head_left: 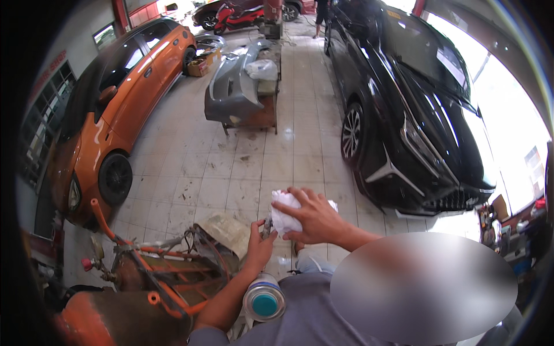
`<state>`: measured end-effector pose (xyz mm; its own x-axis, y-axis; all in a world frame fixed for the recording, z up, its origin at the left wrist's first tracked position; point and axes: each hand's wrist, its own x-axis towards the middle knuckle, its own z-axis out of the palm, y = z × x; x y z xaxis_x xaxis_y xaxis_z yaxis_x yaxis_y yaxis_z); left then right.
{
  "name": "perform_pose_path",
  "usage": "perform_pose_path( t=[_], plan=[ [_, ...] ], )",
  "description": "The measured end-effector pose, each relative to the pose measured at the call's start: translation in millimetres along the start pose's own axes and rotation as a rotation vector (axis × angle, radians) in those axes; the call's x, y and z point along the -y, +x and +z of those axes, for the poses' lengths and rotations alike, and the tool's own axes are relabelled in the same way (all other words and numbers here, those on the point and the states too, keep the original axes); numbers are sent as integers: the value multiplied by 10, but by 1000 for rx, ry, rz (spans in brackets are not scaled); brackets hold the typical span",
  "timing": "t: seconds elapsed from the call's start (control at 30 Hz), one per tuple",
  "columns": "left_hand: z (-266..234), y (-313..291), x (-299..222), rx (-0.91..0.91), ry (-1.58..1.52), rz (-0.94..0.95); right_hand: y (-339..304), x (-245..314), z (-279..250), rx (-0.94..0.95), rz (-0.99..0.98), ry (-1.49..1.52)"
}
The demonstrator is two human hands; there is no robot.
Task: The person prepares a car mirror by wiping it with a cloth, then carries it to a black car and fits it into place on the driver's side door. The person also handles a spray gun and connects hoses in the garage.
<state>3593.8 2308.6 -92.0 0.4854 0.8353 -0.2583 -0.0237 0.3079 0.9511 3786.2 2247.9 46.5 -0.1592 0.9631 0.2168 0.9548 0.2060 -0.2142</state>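
Right hand (314, 218), just below centre of frame: palm down, fingers spread and clamped over crumpled white cloth or paper wad (284, 221). Left hand (259, 247) is lower and a bit left, thumb and fingers pinched on small dark-grey object (266, 228), exact kind unclear, its upper part right by the left edge of the wad; contact between the two can't be told. Hands close together, wad mostly under the right one.

Bottom centre: round metal can with teal disc on top (265, 304), beside the left forearm, next to the grey shirt (294, 314) of the wearer. Lower left: orange tubular metal frame (151, 274) with hoses and fittings, dull beige panel (222, 233) near its right end.

Upper left: glossy orange hatchback with black wheels (134, 86). Upper right: shiny black SUV with chrome trim (381, 75). Between them, top centre: unmounted grey car bumper (231, 95) on a stand, crumpled translucent plastic bag (261, 70) on the same stand; brown cardboard box (198, 67) left of it. Top edge: red motorcycle (239, 19), and legs of another person (319, 23). Floor is pale square tile (196, 153), dark smudges in places.
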Motion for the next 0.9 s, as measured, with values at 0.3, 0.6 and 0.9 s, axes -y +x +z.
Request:
perform_pose_path(
  t=[0.3,0.6,0.9],
  plan=[
    [141,1782,-647,-97,-131,-131,1826,-1249,78,12,-61,-53],
    [-146,2818,-1018,-305,-204,-88,3183,-1777,384,-11,-210,37],
    [-1091,3934,-1364,-466,-296,54,4991,-1870,965,95,-328,123]
  ],
)
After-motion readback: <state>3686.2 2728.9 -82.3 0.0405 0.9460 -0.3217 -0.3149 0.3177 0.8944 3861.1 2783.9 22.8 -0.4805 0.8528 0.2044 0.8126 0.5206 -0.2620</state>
